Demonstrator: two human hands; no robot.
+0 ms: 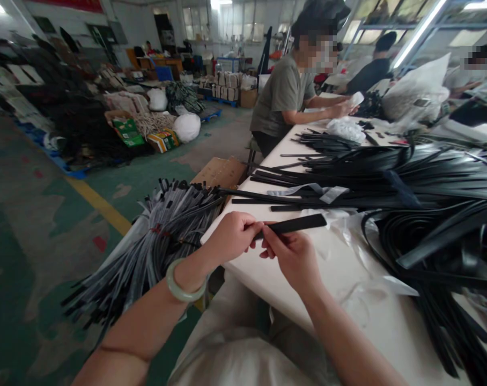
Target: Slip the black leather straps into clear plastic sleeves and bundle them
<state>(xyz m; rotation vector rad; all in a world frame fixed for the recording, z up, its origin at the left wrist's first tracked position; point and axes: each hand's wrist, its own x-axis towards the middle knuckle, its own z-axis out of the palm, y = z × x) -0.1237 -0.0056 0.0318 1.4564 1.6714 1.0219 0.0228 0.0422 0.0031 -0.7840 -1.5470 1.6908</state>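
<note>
A short, flat black strip [302, 223] is held between both hands above the near edge of the white table. My left hand [237, 233], with a pale green bangle on its wrist, pinches the strip's left end. Close beside it, my right hand [289, 249] grips the strip from below with thumb and fingers, and the free end points right. Long black strips [348, 198] lie across the table just beyond the hands. Coiled black strips [404, 230] rest to the right.
A bundle of grey and black strips [155, 241] stands left of the table [279, 284], near a cardboard box [219, 171]. Clear plastic film [360, 241] lies right of the hands. Across the table, a person in grey [286, 86] handles something white.
</note>
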